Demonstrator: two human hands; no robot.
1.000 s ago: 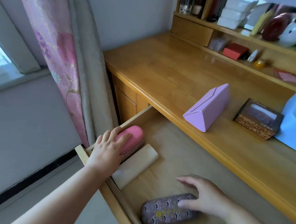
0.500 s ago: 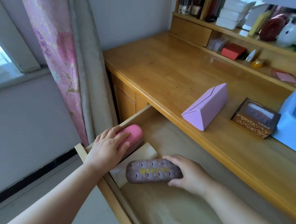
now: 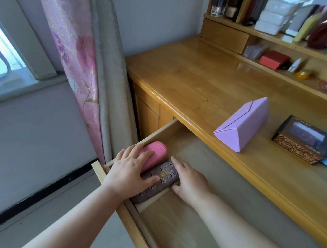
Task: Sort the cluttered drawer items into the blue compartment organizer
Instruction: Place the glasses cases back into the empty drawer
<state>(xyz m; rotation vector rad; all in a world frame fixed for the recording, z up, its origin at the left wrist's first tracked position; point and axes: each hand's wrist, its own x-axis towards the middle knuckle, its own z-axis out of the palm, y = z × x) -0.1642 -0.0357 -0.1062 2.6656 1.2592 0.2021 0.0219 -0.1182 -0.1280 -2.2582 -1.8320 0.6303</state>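
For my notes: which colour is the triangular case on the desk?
The triangular case is light purple, seen in the head view.

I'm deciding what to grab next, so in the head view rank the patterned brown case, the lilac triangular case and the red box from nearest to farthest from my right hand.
1. Patterned brown case: in the drawer, touched by the right hand.
2. Lilac triangular case: on the desktop, beyond the drawer.
3. Red box: on the back shelf.

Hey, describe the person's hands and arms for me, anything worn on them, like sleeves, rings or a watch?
Both arms are bare up to the frame edge, with no sleeve in view. The left hand and the right hand show no rings, watch, bracelet or glove. Fingernails look short and unpainted. No markings show.
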